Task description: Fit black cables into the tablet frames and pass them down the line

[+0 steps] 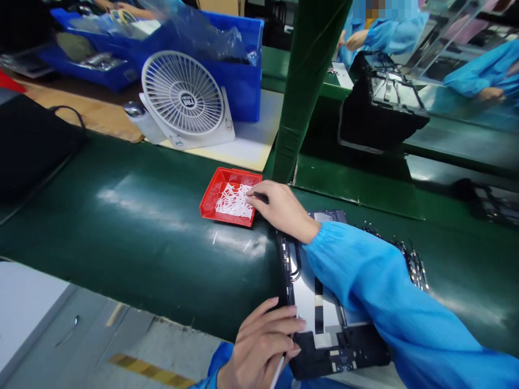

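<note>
My right hand (284, 208) reaches to the right side of a red bin (208, 202) that holds a heap of thin white strips (233, 201). Its thumb and fingers are closed on a short dark tool (261, 198), whose full shape is hidden. Below, my left hand (263, 340) rests its fingertips at the left edge of an opened flat electronic device (302, 302) with a silvery plate, black cables and dark ends. A slim white stick (278, 371) is held between the left fingers. My right sleeve covers part of the device.
Two loose white strips (215, 237) lie on the green bench (141, 237). Black cables (413, 265) are piled right of the device. Behind stand a white fan (184, 100), blue bins (247, 92) and a green post (300, 92). Co-workers in blue sleeves (478, 70) sit across, near stacked devices (377, 108).
</note>
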Action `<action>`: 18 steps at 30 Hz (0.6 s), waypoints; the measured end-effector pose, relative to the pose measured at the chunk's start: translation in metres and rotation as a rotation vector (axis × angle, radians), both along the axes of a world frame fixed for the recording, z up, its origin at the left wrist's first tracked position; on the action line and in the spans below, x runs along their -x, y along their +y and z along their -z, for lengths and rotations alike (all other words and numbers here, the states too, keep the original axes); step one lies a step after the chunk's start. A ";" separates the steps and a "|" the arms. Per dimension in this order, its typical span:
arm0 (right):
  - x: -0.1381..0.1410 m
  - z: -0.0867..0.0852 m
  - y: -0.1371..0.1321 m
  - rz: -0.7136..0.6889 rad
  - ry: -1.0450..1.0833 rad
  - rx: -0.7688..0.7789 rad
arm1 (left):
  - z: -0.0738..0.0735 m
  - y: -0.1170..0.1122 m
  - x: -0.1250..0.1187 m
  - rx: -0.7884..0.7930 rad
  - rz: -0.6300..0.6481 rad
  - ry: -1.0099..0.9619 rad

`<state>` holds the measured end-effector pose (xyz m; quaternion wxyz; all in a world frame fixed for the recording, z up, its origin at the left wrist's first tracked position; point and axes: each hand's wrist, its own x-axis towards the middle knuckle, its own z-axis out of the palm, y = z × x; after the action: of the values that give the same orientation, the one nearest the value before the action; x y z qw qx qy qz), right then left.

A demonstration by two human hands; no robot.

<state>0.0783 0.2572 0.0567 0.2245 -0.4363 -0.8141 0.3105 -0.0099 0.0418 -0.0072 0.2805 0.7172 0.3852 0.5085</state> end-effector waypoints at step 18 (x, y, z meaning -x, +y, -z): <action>-0.102 0.023 -0.204 0.256 0.117 -0.106 | 0.009 0.073 -0.001 0.073 0.102 0.036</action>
<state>0.1802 0.0535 0.0338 0.3322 -0.5053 -0.7526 0.2606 -0.0085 0.1148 -0.0162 0.3248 0.7342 0.3715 0.4664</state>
